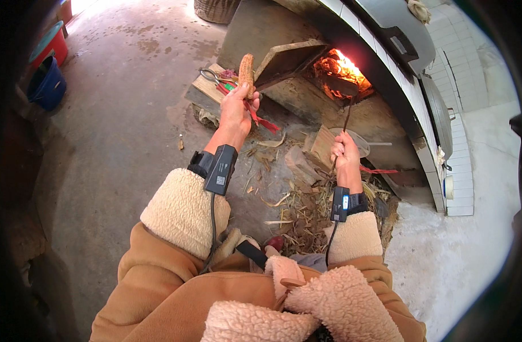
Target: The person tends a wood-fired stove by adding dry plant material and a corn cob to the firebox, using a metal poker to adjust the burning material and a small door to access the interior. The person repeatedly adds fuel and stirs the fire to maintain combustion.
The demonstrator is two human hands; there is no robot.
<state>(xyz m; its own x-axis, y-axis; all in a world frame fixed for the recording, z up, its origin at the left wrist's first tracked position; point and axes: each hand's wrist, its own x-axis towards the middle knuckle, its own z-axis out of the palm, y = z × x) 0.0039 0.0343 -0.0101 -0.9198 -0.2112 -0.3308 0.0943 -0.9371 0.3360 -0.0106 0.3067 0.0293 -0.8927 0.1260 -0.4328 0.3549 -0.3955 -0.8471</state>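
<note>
My left hand [238, 107] is closed on a corn cob [246, 70], which points up and away from me. Red strips [261, 121] show just beyond that hand's fingers. In my right hand [345, 150] is a thin dark rod [348, 115], probably metal, whose far end reaches the mouth of a stove firebox. Flames and burning wood [344, 77] glow inside. The stove's metal door [286, 62] stands open between the cob and the fire. Tongs or pliers [209, 76] rest on a small board [216, 87] behind my left hand.
Split wood blocks [303, 162] and dry straw [308, 218] lie on the floor before the stove. A clear plastic ladle or dish [360, 143] is beside my right hand. Blue bucket [48, 85] and red tub [56, 47] stand far left. Lidded pots [436, 115] sit on the tiled stovetop.
</note>
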